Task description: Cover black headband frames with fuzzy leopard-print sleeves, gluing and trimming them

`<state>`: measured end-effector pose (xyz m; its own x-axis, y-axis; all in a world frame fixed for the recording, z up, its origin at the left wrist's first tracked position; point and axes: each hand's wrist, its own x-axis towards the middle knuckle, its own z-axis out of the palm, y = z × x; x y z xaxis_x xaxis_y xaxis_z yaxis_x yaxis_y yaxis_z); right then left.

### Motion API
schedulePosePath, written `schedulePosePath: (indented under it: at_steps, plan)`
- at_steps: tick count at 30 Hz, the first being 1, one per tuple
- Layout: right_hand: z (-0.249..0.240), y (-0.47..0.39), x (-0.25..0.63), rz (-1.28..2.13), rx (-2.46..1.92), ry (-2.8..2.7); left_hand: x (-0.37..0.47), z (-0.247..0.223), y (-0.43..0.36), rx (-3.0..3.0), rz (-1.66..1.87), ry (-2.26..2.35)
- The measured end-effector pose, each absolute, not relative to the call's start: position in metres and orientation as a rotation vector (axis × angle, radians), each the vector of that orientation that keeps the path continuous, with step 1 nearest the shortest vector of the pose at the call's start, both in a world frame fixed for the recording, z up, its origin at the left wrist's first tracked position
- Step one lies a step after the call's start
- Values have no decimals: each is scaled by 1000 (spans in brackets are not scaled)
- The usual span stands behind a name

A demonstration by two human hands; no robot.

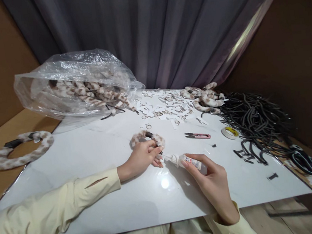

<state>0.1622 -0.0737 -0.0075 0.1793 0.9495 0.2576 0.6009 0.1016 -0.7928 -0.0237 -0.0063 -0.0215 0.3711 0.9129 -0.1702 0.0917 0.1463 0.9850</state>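
Observation:
My left hand [145, 156] is closed on a small fluffy ring [139, 137], white with brown patches and a black wrapped section at its far side. In my right hand [209, 175] lies a small clear glue bottle [193, 162] with a printed label, gripped between thumb and fingers. The bottle is tipped to the left, its nozzle at the near part of the ring, by my left fingertips. Whether the nozzle touches the ring I cannot tell.
A clear plastic bag [84, 97] of fluffy pieces stands back left; a finished-looking ring [0, 159] lies at left. Metal clasps and paper bits [166, 110] are scattered behind. Thread snips [198, 136], a tape roll [229, 133], black cords [255, 119] and scissors [311, 163] lie right.

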Motion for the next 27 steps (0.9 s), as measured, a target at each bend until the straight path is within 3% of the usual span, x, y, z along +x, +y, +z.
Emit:
schedulePosePath:
  at_steps: [27]
  plan:
    - [-8, -73, 163, 463, -1586, -1529, -24, -24, -6, 1305, 782, 1014]
